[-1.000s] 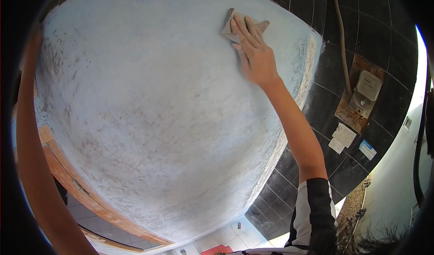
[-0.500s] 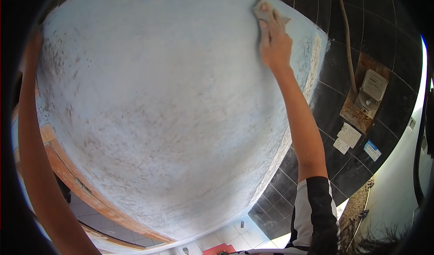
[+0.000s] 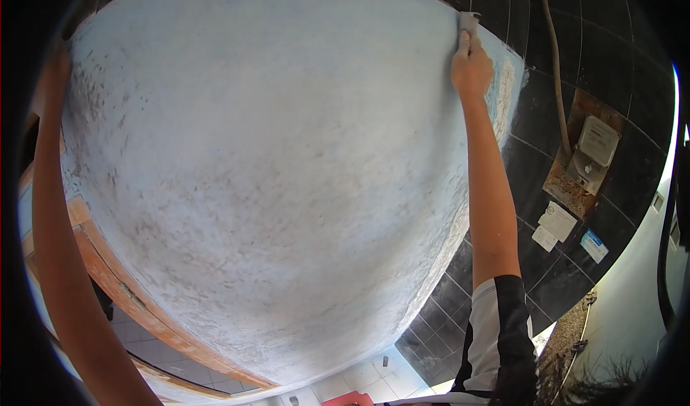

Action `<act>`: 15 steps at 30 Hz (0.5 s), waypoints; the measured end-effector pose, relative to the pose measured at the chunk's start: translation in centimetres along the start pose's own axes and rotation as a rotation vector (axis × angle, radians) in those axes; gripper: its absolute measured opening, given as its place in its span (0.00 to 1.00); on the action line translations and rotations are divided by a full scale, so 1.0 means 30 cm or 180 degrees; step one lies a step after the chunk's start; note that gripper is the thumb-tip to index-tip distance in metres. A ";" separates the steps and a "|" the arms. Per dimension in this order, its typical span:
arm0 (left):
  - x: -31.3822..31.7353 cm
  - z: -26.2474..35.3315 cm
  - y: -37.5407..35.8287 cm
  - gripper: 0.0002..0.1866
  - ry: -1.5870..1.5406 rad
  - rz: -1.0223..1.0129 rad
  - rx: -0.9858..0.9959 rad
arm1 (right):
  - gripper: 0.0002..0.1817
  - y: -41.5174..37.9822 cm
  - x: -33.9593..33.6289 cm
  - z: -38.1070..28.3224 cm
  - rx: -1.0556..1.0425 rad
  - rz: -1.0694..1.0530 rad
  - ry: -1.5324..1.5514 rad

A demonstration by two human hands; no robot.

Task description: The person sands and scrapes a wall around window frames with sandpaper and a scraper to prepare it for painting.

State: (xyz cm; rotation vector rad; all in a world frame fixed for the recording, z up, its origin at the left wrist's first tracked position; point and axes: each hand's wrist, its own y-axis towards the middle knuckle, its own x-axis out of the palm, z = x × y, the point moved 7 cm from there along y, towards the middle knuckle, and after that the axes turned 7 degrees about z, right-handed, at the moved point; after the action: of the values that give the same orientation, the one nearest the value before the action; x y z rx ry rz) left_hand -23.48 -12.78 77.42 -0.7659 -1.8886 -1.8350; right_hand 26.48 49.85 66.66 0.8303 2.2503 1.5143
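Observation:
A broad pale blue and white wall [image 3: 287, 118] with dark smudges fills the middle of the head view. At its upper right edge my right hand [image 3: 472, 71] is closed around a small grey-beige piece of sandpaper [image 3: 469, 23], held against the wall. The arm is stretched far out. My left hand [image 3: 54, 75] is at the wall's far left edge, beside a patch of dark stains. Its fingers are lost in the dark rim of the view, so I cannot make out whether they grip anything.
Black tiles [image 3: 546, 104] border the wall on the right, carrying an electricity meter [image 3: 598, 140], a cable [image 3: 553, 61], paper notes [image 3: 555, 222] and a blue-white card [image 3: 594, 245]. A wooden frame [image 3: 129, 291] runs along the lower left. Something red [image 3: 348, 399] lies on the pale tiled floor below.
My right hand has moved the sandpaper to the right, out to the wall's upper right edge. My left hand has stayed in nearly the same place.

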 end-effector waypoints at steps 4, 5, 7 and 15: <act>-0.067 0.024 0.030 0.18 0.0040 -0.0564 -0.0501 | 0.29 0.133 0.048 0.155 0.0770 -0.0111 -0.0262; -0.075 0.018 0.025 0.18 0.0216 -0.0886 -0.0743 | 0.29 0.152 0.059 0.156 0.0730 -0.0085 -0.0366; 0.045 -0.049 -0.042 0.19 -0.0053 -0.0577 -0.0623 | 0.30 0.028 0.004 -0.025 -0.0176 0.0302 -0.0134; 0.087 -0.067 -0.072 0.17 -0.0247 0.0107 -0.0175 | 0.32 0.243 0.086 0.454 0.0714 -0.0059 -0.0697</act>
State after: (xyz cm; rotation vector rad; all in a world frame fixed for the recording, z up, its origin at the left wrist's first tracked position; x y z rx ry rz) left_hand -27.03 -14.46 77.49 -0.8944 -1.8674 -1.8687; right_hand 33.99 63.51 68.11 0.9826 2.2809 1.1150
